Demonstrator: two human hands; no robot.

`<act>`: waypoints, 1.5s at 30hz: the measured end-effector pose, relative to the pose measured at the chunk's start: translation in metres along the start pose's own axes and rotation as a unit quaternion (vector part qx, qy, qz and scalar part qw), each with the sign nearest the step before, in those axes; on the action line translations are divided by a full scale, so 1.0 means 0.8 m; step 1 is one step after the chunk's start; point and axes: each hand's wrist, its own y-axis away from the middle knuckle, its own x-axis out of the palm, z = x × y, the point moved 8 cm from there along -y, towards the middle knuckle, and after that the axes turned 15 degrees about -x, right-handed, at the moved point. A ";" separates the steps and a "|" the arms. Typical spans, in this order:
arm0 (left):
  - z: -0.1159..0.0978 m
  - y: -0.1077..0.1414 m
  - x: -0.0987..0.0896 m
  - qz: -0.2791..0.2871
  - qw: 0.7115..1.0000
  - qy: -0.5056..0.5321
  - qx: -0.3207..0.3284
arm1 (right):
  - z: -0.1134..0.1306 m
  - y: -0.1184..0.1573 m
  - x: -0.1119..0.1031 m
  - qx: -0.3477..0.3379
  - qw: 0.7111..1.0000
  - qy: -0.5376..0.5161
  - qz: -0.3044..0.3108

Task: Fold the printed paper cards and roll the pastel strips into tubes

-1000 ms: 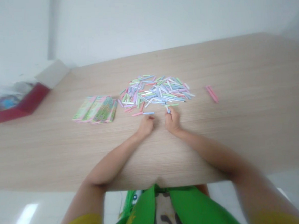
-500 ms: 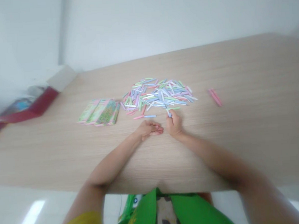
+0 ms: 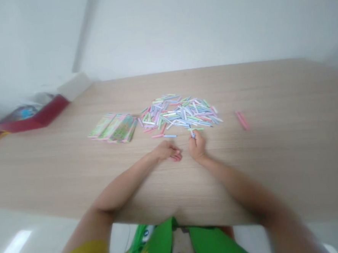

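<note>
My right hand (image 3: 197, 145) is closed in a fist around a pale blue pen (image 3: 192, 134), whose thin dark tip points up and away from me. A light green pen (image 3: 196, 129) lies just beyond that fist. To its left my left hand (image 3: 168, 151) rests on its side on the table, fingers loosely bent and apart, with nothing visible in it. A pink pen (image 3: 157, 136) and a blue pen (image 3: 170, 136) lie end to end in front of the left hand. Behind them spreads a loose heap of pastel pens (image 3: 182, 112).
Several flat green and pink packets (image 3: 112, 128) overlap left of the heap. Two pink pens (image 3: 242, 120) lie apart on the right. A dark red box (image 3: 46, 113) with things inside stands at the far left. The wooden table (image 3: 286, 134) meets a white wall.
The camera view has tilted, so the table appears lower. The left hand has drawn back a little from the right, its fingers more bent. My right hand still holds the blue pen.
</note>
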 end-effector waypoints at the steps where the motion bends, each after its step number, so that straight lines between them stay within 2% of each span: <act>1: 0.001 0.000 0.000 -0.002 1.000 -0.003 -0.004 | 0.000 0.000 0.000 0.001 1.000 0.004 0.003; 12: -0.004 0.010 0.007 0.036 0.998 0.041 -0.008 | 0.000 0.000 0.002 0.000 0.999 0.029 0.013; 16: -0.013 0.008 0.008 0.037 0.990 0.135 0.003 | -0.002 0.001 0.001 -0.003 1.000 0.024 0.010; 18: -0.023 0.011 0.000 0.005 0.970 0.240 0.037 | -0.001 0.001 0.000 -0.007 1.000 0.023 0.012; 20: -0.038 0.018 -0.011 -0.027 0.937 0.332 0.108 | 0.002 0.001 -0.001 -0.020 0.999 0.028 0.015; 22: -0.050 0.026 -0.016 -0.031 0.909 0.374 0.180 | 0.008 0.002 -0.001 -0.045 0.998 0.036 0.018; 24: -0.053 0.028 -0.016 -0.030 0.898 0.380 0.221 | 0.017 0.002 0.000 -0.075 0.996 0.045 0.027; 26: -0.047 0.022 -0.012 -0.027 0.898 0.376 0.228 | 0.023 0.002 0.005 -0.096 0.992 0.060 0.048; 30: -0.036 0.001 0.003 0.023 0.909 0.367 0.195 | 0.025 0.000 0.013 -0.090 0.987 0.099 0.089; 32: -0.038 -0.003 0.000 0.026 0.907 0.373 0.194 | 0.025 0.000 0.014 -0.086 0.984 0.122 0.099; 35: -0.045 0.000 -0.016 0.022 0.885 0.413 0.212 | 0.028 0.001 0.018 -0.094 0.973 0.161 0.138; 40: -0.052 0.009 -0.024 0.072 0.843 0.481 0.230 | 0.032 0.005 0.031 -0.077 0.938 0.219 0.258; 42: -0.051 0.012 -0.024 0.068 0.835 0.490 0.243 | 0.033 0.007 0.034 -0.065 0.925 0.232 0.293; 45: -0.043 0.007 -0.020 0.045 0.836 0.494 0.234 | 0.036 0.009 0.038 -0.059 0.910 0.247 0.327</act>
